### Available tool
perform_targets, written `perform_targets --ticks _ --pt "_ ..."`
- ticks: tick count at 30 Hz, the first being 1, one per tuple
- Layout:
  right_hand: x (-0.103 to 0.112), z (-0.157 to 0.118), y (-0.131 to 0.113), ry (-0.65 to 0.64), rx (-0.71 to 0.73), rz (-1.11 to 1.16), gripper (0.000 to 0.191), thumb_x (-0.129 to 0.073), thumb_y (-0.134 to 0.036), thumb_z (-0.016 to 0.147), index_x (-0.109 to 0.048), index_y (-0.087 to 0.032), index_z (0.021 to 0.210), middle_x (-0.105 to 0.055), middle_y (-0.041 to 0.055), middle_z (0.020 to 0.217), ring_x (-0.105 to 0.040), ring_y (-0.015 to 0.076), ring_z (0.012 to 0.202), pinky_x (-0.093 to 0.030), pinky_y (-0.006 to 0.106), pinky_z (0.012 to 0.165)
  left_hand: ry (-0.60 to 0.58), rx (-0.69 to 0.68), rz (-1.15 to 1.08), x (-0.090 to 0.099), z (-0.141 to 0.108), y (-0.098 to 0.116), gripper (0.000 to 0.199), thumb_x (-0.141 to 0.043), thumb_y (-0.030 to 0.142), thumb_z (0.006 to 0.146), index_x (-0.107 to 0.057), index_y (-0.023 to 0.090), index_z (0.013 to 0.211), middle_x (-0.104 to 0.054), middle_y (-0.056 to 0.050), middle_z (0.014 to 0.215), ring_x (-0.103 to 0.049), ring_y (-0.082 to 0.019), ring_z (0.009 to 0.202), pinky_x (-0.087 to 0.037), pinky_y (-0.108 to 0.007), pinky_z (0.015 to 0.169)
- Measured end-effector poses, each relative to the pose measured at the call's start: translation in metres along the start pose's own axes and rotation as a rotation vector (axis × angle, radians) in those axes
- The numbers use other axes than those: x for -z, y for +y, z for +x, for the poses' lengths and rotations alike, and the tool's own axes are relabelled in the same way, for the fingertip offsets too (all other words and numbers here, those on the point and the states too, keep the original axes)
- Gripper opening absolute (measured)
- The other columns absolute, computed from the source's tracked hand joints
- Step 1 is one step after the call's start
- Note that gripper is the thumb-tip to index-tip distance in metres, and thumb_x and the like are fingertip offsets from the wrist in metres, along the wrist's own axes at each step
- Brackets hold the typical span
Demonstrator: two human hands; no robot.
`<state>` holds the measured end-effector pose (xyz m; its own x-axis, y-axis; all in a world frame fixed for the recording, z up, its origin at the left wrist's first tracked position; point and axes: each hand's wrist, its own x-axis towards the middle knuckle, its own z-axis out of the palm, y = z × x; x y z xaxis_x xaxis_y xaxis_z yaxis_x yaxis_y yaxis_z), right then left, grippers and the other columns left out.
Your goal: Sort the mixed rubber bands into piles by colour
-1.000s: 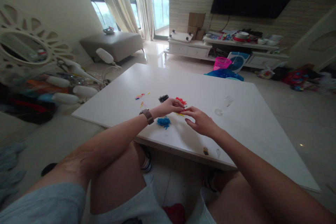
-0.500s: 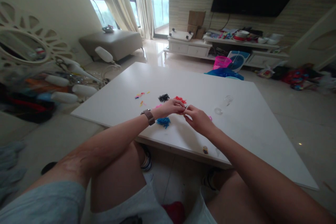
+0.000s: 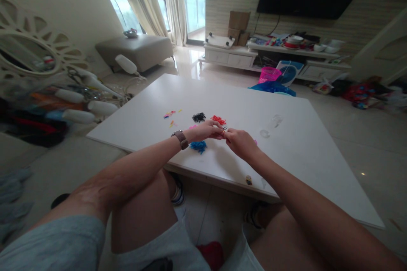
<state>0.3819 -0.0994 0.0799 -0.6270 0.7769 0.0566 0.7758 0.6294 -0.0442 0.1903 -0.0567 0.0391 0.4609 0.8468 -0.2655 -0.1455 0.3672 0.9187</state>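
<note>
My left hand [image 3: 210, 130], with a brown watch [image 3: 181, 139] on the wrist, is closed in a pinch over the white table [image 3: 286, 169]. Its fingertips meet those of my right hand [image 3: 239, 139], also closed. Between them pokes up a small black rubber band [image 3: 224, 128], partly hidden by the fingers. Around the hands lie a pile of black bands [image 3: 199, 117], a pile of red bands [image 3: 218, 120] and a pile of blue bands [image 3: 199, 147]. Some pink bands [image 3: 193, 127] show behind my left wrist.
Farther left lie a few mixed coloured bands [image 3: 170, 114]. To the right are a clear round lid-like piece [image 3: 265, 134] and a clear container [image 3: 276, 121]. A small yellow figure [image 3: 248, 180] sits near the front edge. A lamp with white shades [image 3: 101, 108] stands beside the table's left side.
My right hand's fingers have curled in more tightly against the left fingertips. More of the black band shows above the fingers. The piles look the same.
</note>
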Motion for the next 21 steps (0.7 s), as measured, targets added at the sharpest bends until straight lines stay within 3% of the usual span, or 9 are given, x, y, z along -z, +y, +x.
perform_targets --ticks 7,10,12,14,16,18,21 --pt "-0.001 0.001 0.000 0.007 -0.024 0.017 0.028 -0.048 -0.013 0.093 -0.074 -0.018 0.099 -0.074 0.0115 0.094 -0.066 0.0222 0.078 -0.040 0.031 0.070 -0.095 0.062 0.007 0.001 -0.003 0.003 0.028 -0.088 0.025 0.070 -0.065 0.013 0.081 -0.076 -0.013 0.087 -0.075 -0.022 0.088 -0.059 -0.036 0.087" --pt "0.000 0.001 0.001 0.031 -0.054 0.025 0.024 -0.050 -0.012 0.090 -0.073 -0.018 0.092 -0.074 0.0102 0.093 -0.065 0.0216 0.078 -0.038 0.031 0.069 -0.062 0.043 0.121 0.012 -0.002 0.013 0.024 -0.087 0.026 0.069 -0.069 0.012 0.079 -0.077 -0.014 0.086 -0.074 -0.024 0.087 -0.058 -0.037 0.086" --pt "0.001 0.001 0.004 0.058 -0.077 0.036 0.022 -0.051 -0.011 0.088 -0.071 -0.018 0.091 -0.074 0.0095 0.092 -0.065 0.0216 0.079 -0.038 0.030 0.069 0.081 -0.033 0.310 0.030 0.001 0.022 0.016 -0.083 0.023 0.071 -0.072 0.011 0.074 -0.076 -0.013 0.081 -0.072 -0.020 0.078 -0.057 -0.033 0.080" --pt "0.002 0.000 0.007 0.091 -0.100 0.061 0.021 -0.051 -0.011 0.087 -0.070 -0.019 0.093 -0.074 0.0089 0.093 -0.065 0.0216 0.080 -0.037 0.030 0.070 0.309 -0.128 0.588 0.054 0.004 0.029 0.009 -0.078 0.019 0.073 -0.074 0.011 0.069 -0.073 -0.009 0.070 -0.066 -0.016 0.066 -0.053 -0.028 0.071" --pt "0.002 -0.001 0.010 0.116 -0.127 0.089 0.021 -0.052 -0.011 0.087 -0.069 -0.020 0.094 -0.074 0.0082 0.092 -0.065 0.0214 0.079 -0.037 0.029 0.069 0.544 -0.137 0.795 0.077 0.007 0.033 0.008 -0.075 0.017 0.073 -0.075 0.012 0.067 -0.068 -0.006 0.060 -0.060 -0.014 0.058 -0.048 -0.026 0.063" --pt "0.002 -0.002 0.011 0.132 -0.154 0.106 0.021 -0.052 -0.011 0.087 -0.068 -0.020 0.097 -0.075 0.0075 0.090 -0.064 0.0210 0.077 -0.036 0.029 0.067 0.652 -0.127 0.857 0.095 0.009 0.032 0.007 -0.074 0.018 0.074 -0.077 0.013 0.069 -0.068 -0.005 0.060 -0.058 -0.014 0.057 -0.045 -0.026 0.061" --pt "0.001 -0.003 0.013 0.141 -0.172 0.131 0.021 -0.054 -0.011 0.086 -0.067 -0.020 0.100 -0.075 0.0065 0.087 -0.065 0.0209 0.075 -0.036 0.028 0.066 0.729 -0.086 0.845 0.107 0.014 0.026 0.008 -0.074 0.019 0.075 -0.078 0.013 0.071 -0.069 -0.005 0.060 -0.056 -0.014 0.056 -0.043 -0.026 0.060"
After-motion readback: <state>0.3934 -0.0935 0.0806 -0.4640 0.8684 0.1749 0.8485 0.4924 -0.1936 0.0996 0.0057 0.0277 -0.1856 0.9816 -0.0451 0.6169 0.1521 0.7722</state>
